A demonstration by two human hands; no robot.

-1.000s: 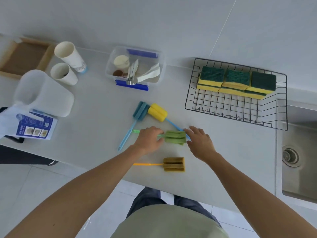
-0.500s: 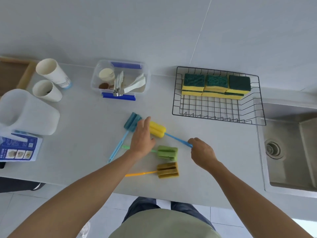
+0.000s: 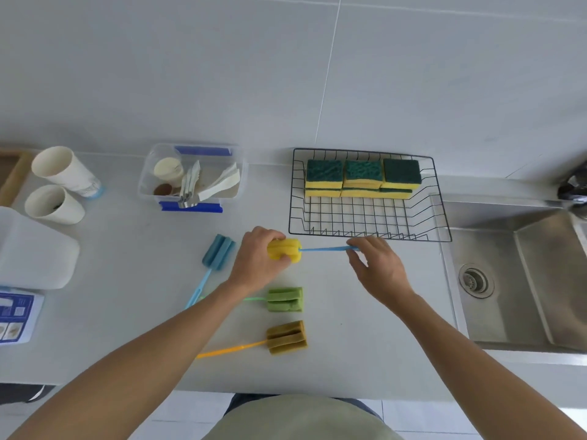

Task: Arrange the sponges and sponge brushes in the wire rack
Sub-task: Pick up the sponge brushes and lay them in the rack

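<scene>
My left hand [image 3: 259,260] clamps the yellow-foam, blue-handled sponge brush [image 3: 285,250] – right hand [image 3: 376,268] pinches its handle, black wire rack [image 3: 440,217] at twelve o'clock.

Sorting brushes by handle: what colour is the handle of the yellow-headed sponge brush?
Light blue, on the yellow-headed sponge brush, head view.

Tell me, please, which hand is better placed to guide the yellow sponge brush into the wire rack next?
Probably the right hand. It pinches the blue handle of the yellow sponge brush right beside the near edge of the wire rack, while the left hand grips the sponge head farther from it.
</scene>
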